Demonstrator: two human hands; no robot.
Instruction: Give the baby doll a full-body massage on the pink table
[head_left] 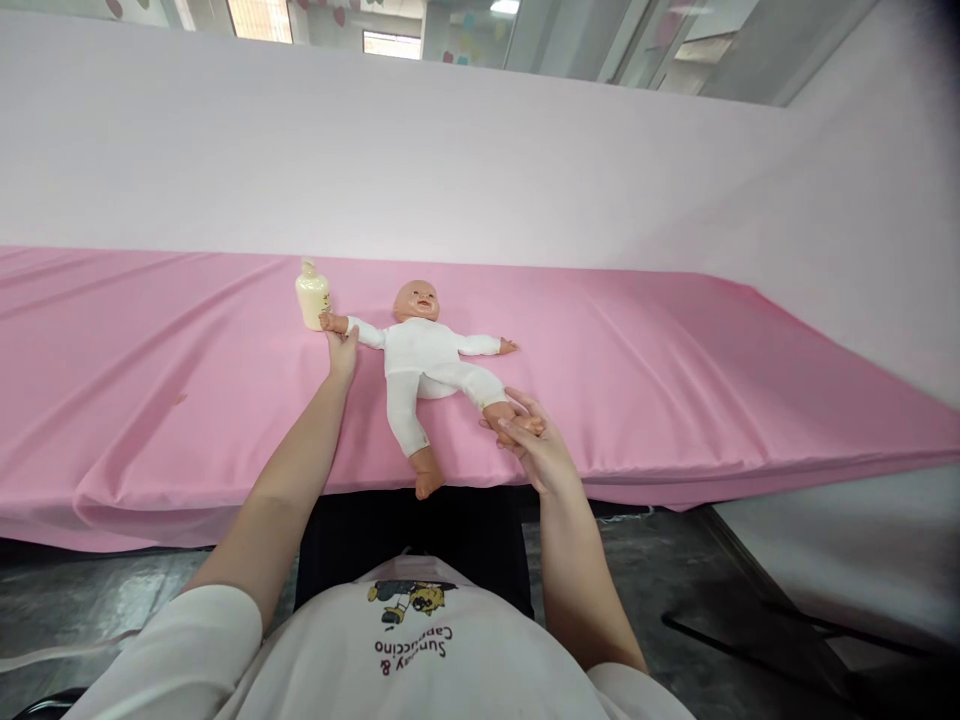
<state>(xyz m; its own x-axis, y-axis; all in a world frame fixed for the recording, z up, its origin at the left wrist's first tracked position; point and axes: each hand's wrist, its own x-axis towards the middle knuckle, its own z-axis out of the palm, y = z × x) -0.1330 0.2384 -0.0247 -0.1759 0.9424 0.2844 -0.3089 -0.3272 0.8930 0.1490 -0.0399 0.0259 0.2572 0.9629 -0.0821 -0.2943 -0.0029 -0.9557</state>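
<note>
A baby doll [420, 350] with a white cloth body lies on its back on the pink cloth, head toward the wall and arms spread. My right hand [536, 440] is closed around the doll's foot on the right side, lifting that leg sideways. My left hand [342, 350] is at the doll's hand on the left side, its fingers mostly hidden behind the doll's arm. Just behind that small hand stands a cream pump bottle [312, 296], upright. The doll's other foot hangs near the table's front edge.
The pink cloth [660, 380] covers a long table with wrinkles and folds. A white wall [480, 170] rises behind it, with windows above. At the lower right, dark metal legs [720, 645] stand on the grey floor.
</note>
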